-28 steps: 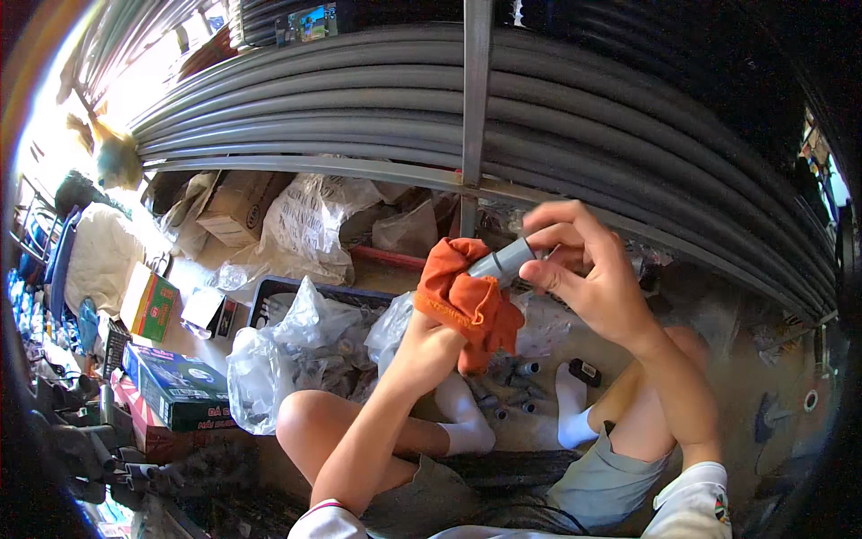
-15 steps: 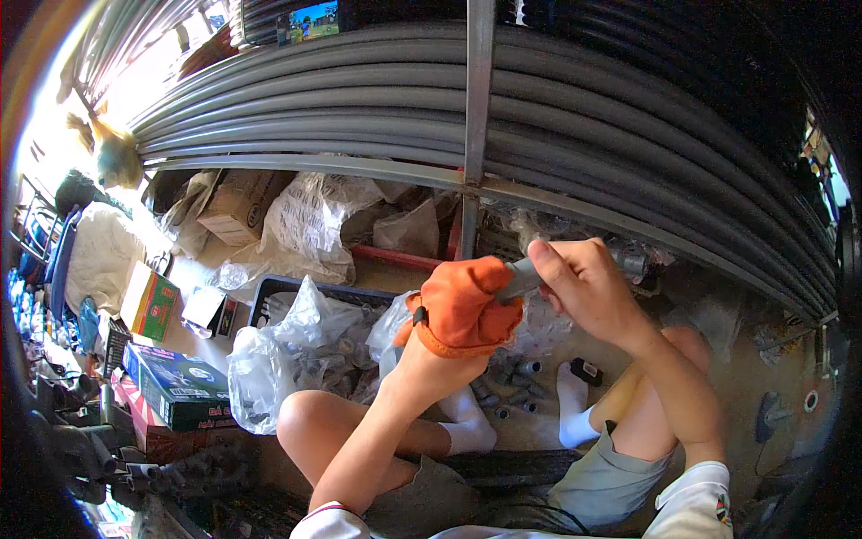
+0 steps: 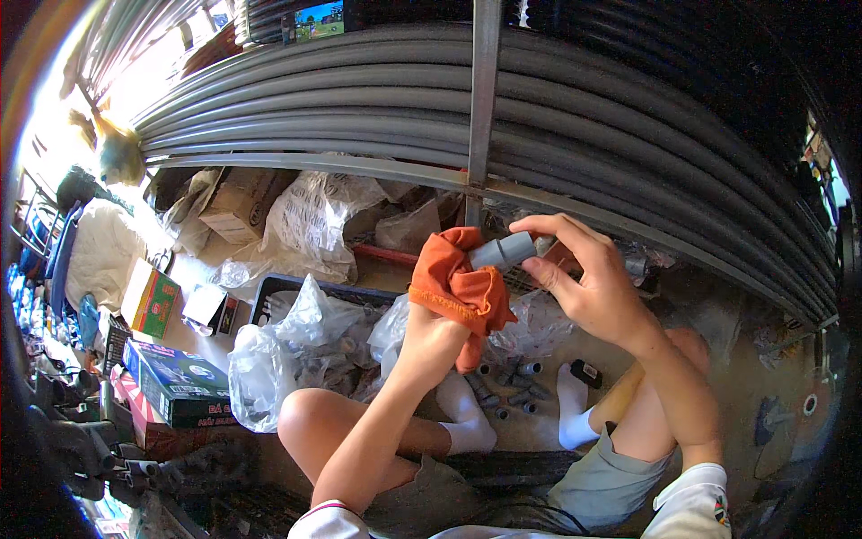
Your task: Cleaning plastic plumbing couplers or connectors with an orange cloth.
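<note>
A grey plastic pipe fitting [image 3: 505,252], wider at one end, is held up in front of me at a tilt. My left hand [image 3: 435,334] grips its lower-left end through an orange cloth [image 3: 449,280] with a stitched edge; the cloth covers most of the fingers. At the wider end, my right hand [image 3: 588,280] pinches the rim between thumb and fingertips. Below, on the floor between my feet, lie several loose grey pipe fittings [image 3: 516,388].
A dark crate [image 3: 269,289] with clear plastic bags [image 3: 305,328] stands in front of my left knee. Boxes [image 3: 184,382] are stacked at the left. A metal rack post [image 3: 482,99] and long grey pipes [image 3: 359,94] rise ahead. A small black object [image 3: 586,374] lies by my right foot.
The fitting shows more of its length now. My right hand has shifted from lying over it to its outer end, and the orange cloth has bunched differently around my left hand.
</note>
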### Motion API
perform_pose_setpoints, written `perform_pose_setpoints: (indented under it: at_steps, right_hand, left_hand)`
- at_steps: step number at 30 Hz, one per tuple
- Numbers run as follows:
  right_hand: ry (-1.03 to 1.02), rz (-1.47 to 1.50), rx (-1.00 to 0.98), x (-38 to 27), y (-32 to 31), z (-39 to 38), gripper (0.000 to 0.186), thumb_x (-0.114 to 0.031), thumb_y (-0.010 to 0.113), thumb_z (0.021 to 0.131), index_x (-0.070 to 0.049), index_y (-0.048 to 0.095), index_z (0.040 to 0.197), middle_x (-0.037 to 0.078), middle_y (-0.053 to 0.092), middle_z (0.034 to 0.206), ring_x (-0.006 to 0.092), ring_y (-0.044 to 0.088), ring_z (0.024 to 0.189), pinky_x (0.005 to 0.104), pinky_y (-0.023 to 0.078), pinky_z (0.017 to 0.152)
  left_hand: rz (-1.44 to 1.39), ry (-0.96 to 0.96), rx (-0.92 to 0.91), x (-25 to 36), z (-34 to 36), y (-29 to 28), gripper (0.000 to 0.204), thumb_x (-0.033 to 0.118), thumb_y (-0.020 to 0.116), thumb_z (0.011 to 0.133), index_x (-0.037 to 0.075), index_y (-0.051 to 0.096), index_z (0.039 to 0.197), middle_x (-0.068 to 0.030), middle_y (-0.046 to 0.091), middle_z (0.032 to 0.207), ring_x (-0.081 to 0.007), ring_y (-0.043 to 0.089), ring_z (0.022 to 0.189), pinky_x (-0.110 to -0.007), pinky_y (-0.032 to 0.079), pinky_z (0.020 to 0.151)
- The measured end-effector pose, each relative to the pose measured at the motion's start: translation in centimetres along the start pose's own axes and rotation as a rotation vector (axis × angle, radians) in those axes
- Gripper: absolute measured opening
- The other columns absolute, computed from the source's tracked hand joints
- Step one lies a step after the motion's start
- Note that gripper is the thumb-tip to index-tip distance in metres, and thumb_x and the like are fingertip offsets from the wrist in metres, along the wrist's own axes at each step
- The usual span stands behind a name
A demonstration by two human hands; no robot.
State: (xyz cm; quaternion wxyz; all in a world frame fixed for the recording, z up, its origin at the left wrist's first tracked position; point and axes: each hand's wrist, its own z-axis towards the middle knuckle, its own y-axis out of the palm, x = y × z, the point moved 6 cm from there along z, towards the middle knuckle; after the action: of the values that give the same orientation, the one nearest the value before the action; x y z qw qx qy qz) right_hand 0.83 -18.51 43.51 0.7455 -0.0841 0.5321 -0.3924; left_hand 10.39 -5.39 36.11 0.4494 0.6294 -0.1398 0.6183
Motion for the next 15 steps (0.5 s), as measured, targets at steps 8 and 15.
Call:
perform_pose_setpoints:
  at_steps: [8,15]
  right_hand:
    - [0.287,-0.124,-0.166,2.9,-0.2,-0.8,0.045,-0.041,0.063,0.099,0.003,0.064,0.088,0.013,0.057,0.062,0.0166,0.051,0.055,0.0364,0.043,0.055]
    - [0.216,-0.036,-0.178,2.5,0.0,-0.7,0.039,-0.038,0.059,0.102,0.000,0.062,0.096,0.005,0.061,0.071,0.0089,0.058,0.063,0.0270,0.047,0.059]
  left_hand:
    - [0.409,0.177,-0.295,0.1,-0.8,0.8,0.044,0.006,0.072,0.080,0.003,0.059,0.121,-0.0206,0.053,0.133,-0.0332,0.053,0.124,-0.037,0.041,0.104]
    - [0.158,0.056,-0.213,-0.6,-0.5,0.9,0.073,0.007,0.075,0.085,-0.003,0.034,0.144,-0.0084,0.063,0.115,-0.0157,0.065,0.098,-0.030,0.052,0.088]
